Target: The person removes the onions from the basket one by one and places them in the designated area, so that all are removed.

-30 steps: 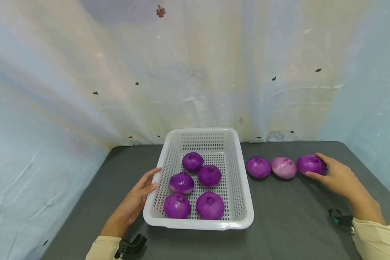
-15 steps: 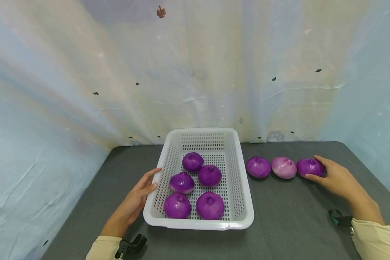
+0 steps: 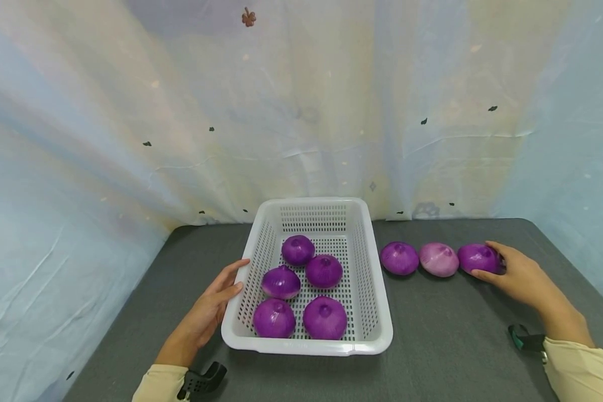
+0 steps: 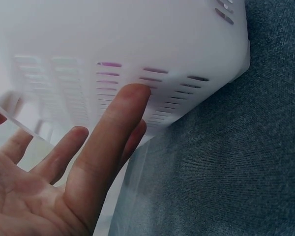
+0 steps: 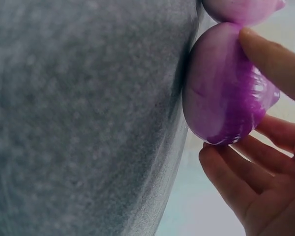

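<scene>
My right hand (image 3: 527, 279) holds the rightmost purple onion (image 3: 477, 258) of a row of three on the table; in the right wrist view the thumb lies on one side of this onion (image 5: 221, 88) and the fingers of the hand (image 5: 265, 172) on the other. Beside it sit a paler onion (image 3: 439, 259) and a darker one (image 3: 399, 258). My left hand (image 3: 203, 312) rests against the left side of a white basket (image 3: 382, 312). Its fingers (image 4: 108, 132) look fairly straight along the outer basket wall (image 4: 137, 34) in the left wrist view.
Inside the basket lie several purple onions (image 3: 324, 317). The dark grey table (image 3: 447, 346) ends at a pale patterned curtain (image 3: 321, 111) behind, with light blue cloth (image 3: 55, 251) at the left side.
The rightmost onion and my right hand have come slightly nearer, and the onion has shifted a little left towards the paler one. My left hand and the basket have stayed put.
</scene>
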Action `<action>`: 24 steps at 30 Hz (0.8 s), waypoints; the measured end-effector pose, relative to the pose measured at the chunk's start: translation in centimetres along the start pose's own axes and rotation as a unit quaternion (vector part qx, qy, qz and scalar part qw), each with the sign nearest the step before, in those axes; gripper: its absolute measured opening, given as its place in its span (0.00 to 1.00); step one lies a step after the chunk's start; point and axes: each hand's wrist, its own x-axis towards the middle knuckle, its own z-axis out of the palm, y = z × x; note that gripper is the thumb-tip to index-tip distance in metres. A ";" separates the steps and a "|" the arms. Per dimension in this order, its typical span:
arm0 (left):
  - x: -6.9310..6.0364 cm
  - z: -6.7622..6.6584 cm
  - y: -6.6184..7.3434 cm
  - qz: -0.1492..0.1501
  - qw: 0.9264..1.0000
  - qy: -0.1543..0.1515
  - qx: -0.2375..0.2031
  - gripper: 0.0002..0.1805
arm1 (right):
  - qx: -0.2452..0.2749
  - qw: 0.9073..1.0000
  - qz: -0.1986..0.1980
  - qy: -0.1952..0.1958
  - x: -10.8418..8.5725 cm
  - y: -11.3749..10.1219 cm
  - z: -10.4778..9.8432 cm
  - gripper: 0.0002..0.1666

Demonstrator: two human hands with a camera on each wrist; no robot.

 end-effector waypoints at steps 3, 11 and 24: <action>0.0 0.0 0.0 0.000 1.000 -0.001 0.001 0.30 | -0.001 1.000 0.000 0.000 -0.1 -0.1 -0.1 0.52; 0.0 -0.1 0.1 -0.006 1.000 0.000 0.001 0.30 | 0.000 1.000 -0.011 0.010 -0.2 -0.5 -0.6 0.53; -0.1 0.0 0.2 -0.007 1.000 -0.004 0.001 0.30 | 0.010 0.996 -0.068 0.052 -1.6 -4.9 -3.9 0.54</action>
